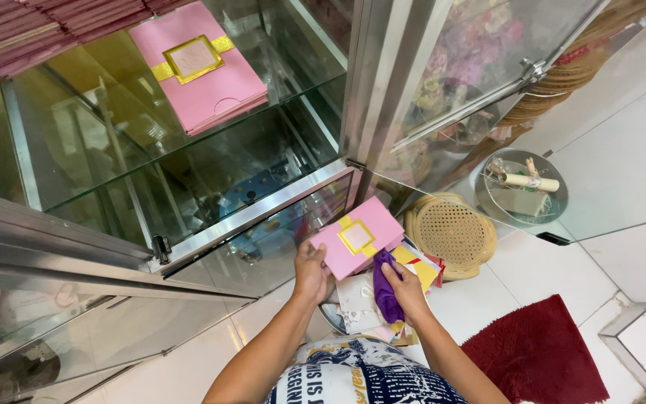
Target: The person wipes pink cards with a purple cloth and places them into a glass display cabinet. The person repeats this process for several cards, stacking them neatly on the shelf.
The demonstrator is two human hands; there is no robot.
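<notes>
My left hand (pixel 310 271) pinches the pink card box (pixel 358 236) at its lower-left edge, thumb on top and fingers curled beneath; the box sits low in the middle of my view, just in front of the open glass cabinet (pixel 188 150). My right hand (pixel 405 288) is closed around a bunched purple cloth (pixel 384 288), its fingers pressed together over the folds, touching the box's lower edge at about 5 o'clock from the gold band and square (pixel 357 236).

Handling, as I judge it: the box looks light, flat and stiff — paperboard, with a smooth face that may slip under a loose pinch. Corners and the gold trim would dent or scuff; I would hold it by the long edges, not the centre. The cloth is soft and limp.

Containers: on the glass shelf at 11 o'clock lies a stack of matching pink boxes (pixel 197 63), with darker pink ones (pixel 54 26) at the top left. At 3 o'clock, a round metal tray (pixel 555 209) holds a rolled scroll. Woven round mats (pixel 451 233) lean just right of my box — beneath my hands, a heap of paper goods (pixel 353 307), contents unclear.
</notes>
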